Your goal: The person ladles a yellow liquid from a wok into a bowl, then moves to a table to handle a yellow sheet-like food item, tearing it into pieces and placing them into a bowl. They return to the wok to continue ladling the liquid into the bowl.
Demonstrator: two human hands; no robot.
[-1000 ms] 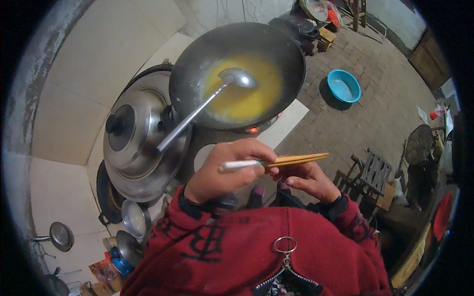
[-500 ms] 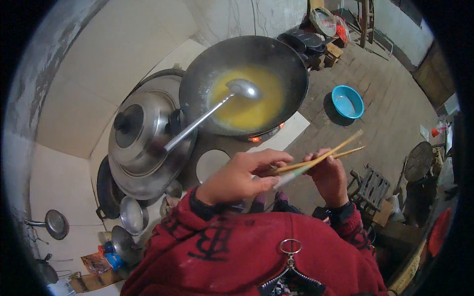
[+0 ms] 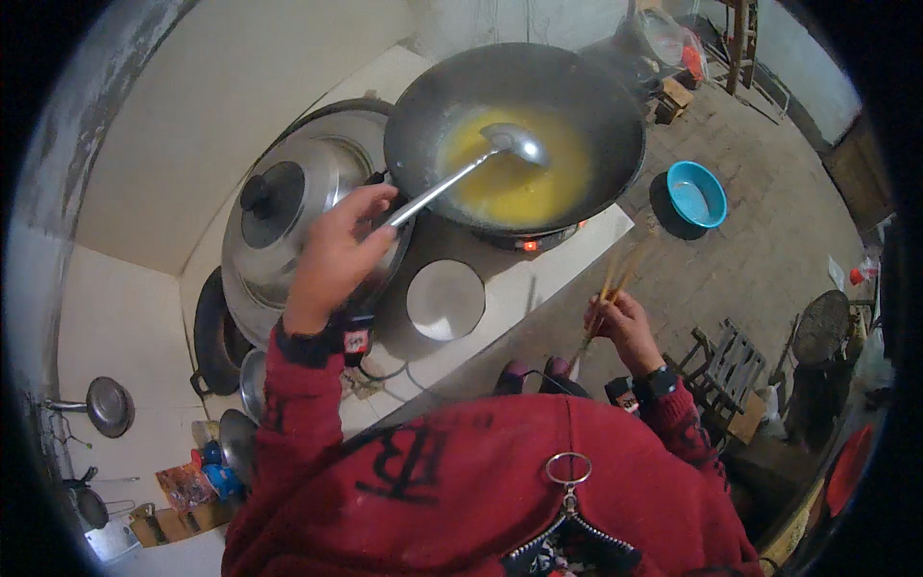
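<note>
A large dark wok holds yellow liquid. A metal ladle rests in it, its bowl in the liquid and its handle leaning out over the near left rim. My left hand is at the end of that handle, thumb and fingers apart on either side of it; no closed grip shows. Lower and to the right, away from the wok, my right hand is closed around a pair of wooden chopsticks, held upright with their upper ends blurred.
Left of the wok sits a domed metal lid with a black knob. A round white disc lies on the counter in front. Red light glows under the wok. A blue basin and a small stool stand on the floor.
My left hand has left the chopsticks and moved up and left to the ladle handle. My right hand has lowered slightly with the chopsticks, now turned upright. The view has shifted.
</note>
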